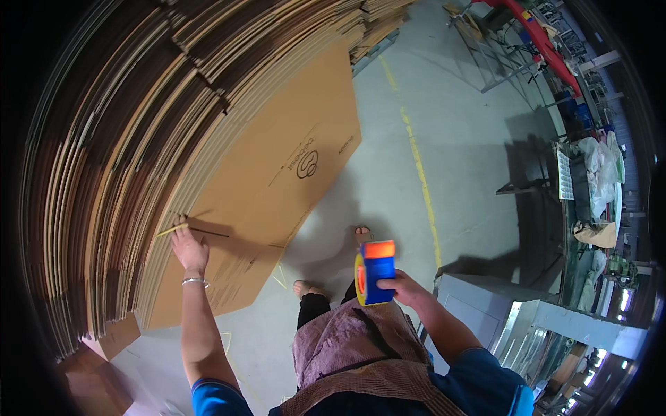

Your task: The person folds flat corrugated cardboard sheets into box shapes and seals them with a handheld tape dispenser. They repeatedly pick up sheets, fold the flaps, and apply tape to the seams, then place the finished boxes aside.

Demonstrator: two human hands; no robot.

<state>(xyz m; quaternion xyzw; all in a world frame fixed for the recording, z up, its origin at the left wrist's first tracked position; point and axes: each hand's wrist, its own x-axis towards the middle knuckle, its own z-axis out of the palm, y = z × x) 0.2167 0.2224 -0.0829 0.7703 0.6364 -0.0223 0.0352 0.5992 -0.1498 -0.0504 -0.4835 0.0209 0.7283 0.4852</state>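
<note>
My left hand is at the edges of the upright stacked cardboard sheets, by the face of the nearest flat brown carton. A thin yellow strip crosses at its fingertips and looks pinched there; its exact kind is unclear. In front of my apron, my right hand grips a blue tape dispenser with an orange end and a yellow-rimmed round side. Its thumb lies on the blue body, and the other fingers are mostly hidden behind it.
More stacked cardboard fills the left. A yellow line runs along the grey floor. To the right stand a grey metal cabinet and a cluttered bench with plastic bags. A red machine part shows at the far right.
</note>
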